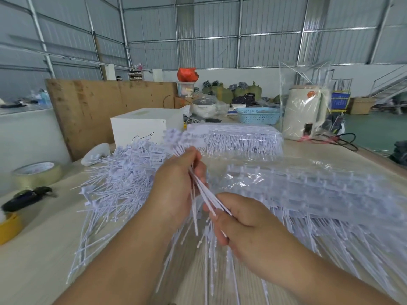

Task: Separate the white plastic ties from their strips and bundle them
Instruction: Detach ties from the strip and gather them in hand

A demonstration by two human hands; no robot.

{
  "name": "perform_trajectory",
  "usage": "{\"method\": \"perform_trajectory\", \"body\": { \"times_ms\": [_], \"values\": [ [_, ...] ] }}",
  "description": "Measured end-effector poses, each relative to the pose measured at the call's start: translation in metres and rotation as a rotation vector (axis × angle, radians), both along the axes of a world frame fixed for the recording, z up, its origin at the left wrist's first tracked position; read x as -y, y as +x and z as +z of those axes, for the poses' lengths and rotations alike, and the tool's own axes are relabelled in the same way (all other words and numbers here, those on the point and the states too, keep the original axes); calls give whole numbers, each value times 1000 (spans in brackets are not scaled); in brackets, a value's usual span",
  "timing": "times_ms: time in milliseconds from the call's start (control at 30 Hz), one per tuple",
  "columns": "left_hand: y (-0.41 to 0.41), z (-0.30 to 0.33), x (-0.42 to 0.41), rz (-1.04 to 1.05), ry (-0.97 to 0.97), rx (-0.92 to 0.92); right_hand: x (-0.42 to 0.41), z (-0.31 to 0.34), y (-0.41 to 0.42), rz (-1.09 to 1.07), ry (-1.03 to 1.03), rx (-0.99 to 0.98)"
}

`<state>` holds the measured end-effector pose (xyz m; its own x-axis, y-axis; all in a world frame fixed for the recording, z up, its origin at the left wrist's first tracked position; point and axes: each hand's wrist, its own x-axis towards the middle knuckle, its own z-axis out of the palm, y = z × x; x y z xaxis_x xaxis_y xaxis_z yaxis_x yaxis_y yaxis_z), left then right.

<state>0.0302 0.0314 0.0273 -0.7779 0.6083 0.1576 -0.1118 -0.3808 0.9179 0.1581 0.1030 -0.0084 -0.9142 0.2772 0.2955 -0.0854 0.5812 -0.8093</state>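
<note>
While my eyes run across the pale bench (pixel 33 256) from the left, there's a yellow tape roll (pixel 8 227) at the edge, a black tool (pixel 26 198) just behind it, and a clear tape roll (pixel 37 173) further back. Next comes the loose heap of ties (pixel 114 183): thin white plastic stems, each with a small flat tab head, lying criss-cross and spilling toward me. A white box (pixel 143 126) stands behind that heap.

My left hand (pixel 176 188) grips a bunch of ties (pixel 198 188) in mid-air, fingers curled round the stems, with the tab heads fanning up past my knuckles. The stems run down and to the right into my right hand (pixel 240 223), which pinches their lower ends between thumb and curled fingers. More stems hang below both hands, toward the bench.

To the right lies a stack of uncut strips (pixel 319 194) under crinkled clear film, rows of white ties joined along rails, their tails fringing toward the near edge. Another stack (pixel 237 137) sits further back, centre-right. Behind it, a blue basket (pixel 257 115) and a white kettle (pixel 306 113) wrapped in clear plastic.
</note>
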Motion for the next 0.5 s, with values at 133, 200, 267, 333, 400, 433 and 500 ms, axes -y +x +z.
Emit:
{"method": "perform_trajectory", "body": {
  "times_ms": [133, 200, 267, 333, 400, 433, 500],
  "values": [
    [10, -10, -6, -108, -181, -85, -3, 2, 0, -64, -22, -35],
    [5, -12, -6, -88, -216, -116, -6, 2, 1, -41, -70, 16],
    [-8, -11, -2, 19, -286, -166, -9, 0, 1, -26, -59, 66],
    [-27, -9, 6, 229, -441, -287, -12, -3, 1, -66, 79, 55],
    [-49, -10, 16, 398, -597, -420, -14, -2, 1, -91, 196, 36],
    [-58, -12, 20, 435, -658, -465, -15, -2, 1, -102, 227, 40],
    [-69, -19, 24, 467, -868, -540, -18, -1, 3, -137, 281, 55]
  ]
}}
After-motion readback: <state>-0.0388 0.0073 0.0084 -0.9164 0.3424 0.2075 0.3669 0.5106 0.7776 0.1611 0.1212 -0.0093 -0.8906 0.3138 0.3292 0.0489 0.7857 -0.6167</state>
